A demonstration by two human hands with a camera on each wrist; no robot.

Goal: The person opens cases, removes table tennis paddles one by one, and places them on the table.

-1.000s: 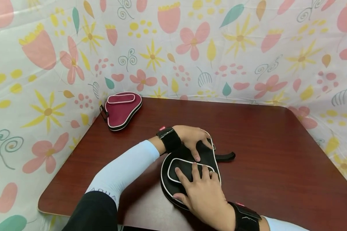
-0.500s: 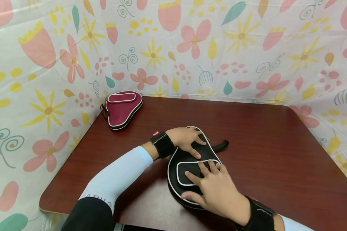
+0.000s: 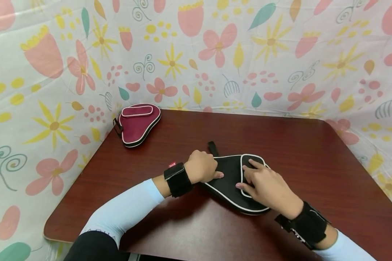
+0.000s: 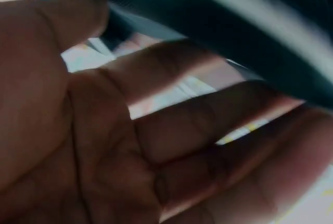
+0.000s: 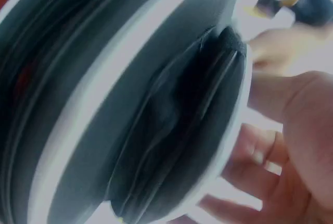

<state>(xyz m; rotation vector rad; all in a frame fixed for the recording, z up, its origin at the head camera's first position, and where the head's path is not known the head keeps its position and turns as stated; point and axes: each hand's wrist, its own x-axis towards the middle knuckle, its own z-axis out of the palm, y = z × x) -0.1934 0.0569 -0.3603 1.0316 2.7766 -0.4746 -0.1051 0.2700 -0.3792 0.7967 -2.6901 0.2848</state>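
Note:
A black table tennis paddle case (image 3: 227, 172) with white piping lies on the table, its narrow end to the left and its wide end to the right. My left hand (image 3: 200, 167) grips the narrow end, thumb on top; in the left wrist view the fingers reach under the case edge. My right hand (image 3: 271, 188) rests on the front pocket (image 3: 245, 177) with thumb and fingers spread. In the right wrist view the pocket's mouth (image 5: 171, 109) gapes a little beside the right thumb. A black strap (image 3: 212, 148) sticks up past the left hand.
A maroon paddle case (image 3: 137, 127) of the same shape lies at the table's far left corner, against the flowered cloth (image 3: 183, 65). The brown table's (image 3: 297, 156) front edge runs along the bottom.
The black case has turned counterclockwise: its narrow end and strap have swung from upper right to the left, its wide end to the right. Both hands have turned with it.

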